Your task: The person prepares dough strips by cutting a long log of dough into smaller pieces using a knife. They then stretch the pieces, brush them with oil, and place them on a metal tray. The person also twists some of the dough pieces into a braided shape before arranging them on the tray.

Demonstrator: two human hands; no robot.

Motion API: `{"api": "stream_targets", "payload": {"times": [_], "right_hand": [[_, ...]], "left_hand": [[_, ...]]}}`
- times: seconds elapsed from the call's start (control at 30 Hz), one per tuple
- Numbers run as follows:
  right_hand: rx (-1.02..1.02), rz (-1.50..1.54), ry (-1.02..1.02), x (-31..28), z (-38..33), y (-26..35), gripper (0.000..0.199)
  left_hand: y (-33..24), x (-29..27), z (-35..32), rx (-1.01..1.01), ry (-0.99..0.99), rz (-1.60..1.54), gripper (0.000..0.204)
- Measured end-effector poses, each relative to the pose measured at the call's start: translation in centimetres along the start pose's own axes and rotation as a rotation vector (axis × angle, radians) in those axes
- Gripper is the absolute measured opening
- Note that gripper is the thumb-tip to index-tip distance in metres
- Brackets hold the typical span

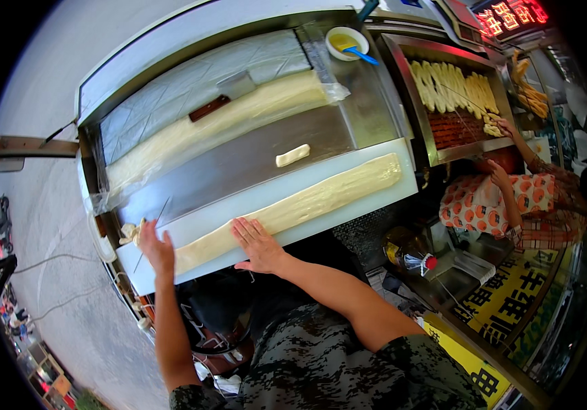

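Observation:
A long flat strip of pale dough (307,201) lies along a white cutting board (403,191) on a steel counter. My left hand (155,247) presses the strip's left end, fingers together and flat. My right hand (258,242) lies flat on the dough near its middle, fingers spread. Neither hand grips anything. A small cut piece of dough (292,155) rests on the bare steel behind the board. Further back a second, thicker dough slab (225,119) lies under clear plastic, with a cleaver (228,92) on top of it.
A white bowl of oil with a blue brush (345,42) stands at the back right. To the right, a fryer (454,126) holds fried dough sticks, where another person in an orange-patterned top (491,198) reaches in. An oil bottle (408,251) sits below the counter.

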State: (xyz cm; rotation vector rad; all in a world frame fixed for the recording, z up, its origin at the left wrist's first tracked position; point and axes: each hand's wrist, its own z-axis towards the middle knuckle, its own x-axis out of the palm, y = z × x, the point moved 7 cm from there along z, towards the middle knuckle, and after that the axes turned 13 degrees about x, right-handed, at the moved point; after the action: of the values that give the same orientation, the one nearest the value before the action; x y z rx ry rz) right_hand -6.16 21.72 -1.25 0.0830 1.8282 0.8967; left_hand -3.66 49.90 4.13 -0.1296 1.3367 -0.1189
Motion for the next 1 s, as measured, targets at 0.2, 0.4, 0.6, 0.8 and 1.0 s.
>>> {"api": "stream_targets", "payload": {"times": [0.2,0.4,0.6,0.8,1.0], "right_hand": [[0.111,-0.129,-0.047,-9.2,-4.0,-12.8,0.103],[0.236,-0.300,-0.120,-18.1,-8.4,-25.6,0.108],[0.249,-0.265,-0.140,-21.5,-10.5,-29.6,0.105],[0.245,-0.260,-0.346,-23.5,-9.6,-32.3,0.100],[0.246,-0.229,-0.322,-24.4,-10.1,-32.6,0.103]], "left_hand": [[-11.9,6.8,8.2,0.095,-0.012,-0.367,0.044],[-14.3,8.7,21.9,0.217,-0.198,-0.192,0.049],[-15.0,13.4,28.9,0.253,0.170,-0.014,0.045],[-18.2,12.8,30.7,0.254,0.265,0.150,0.026],[-18.8,11.9,28.6,0.062,0.274,-0.178,0.020]]}}
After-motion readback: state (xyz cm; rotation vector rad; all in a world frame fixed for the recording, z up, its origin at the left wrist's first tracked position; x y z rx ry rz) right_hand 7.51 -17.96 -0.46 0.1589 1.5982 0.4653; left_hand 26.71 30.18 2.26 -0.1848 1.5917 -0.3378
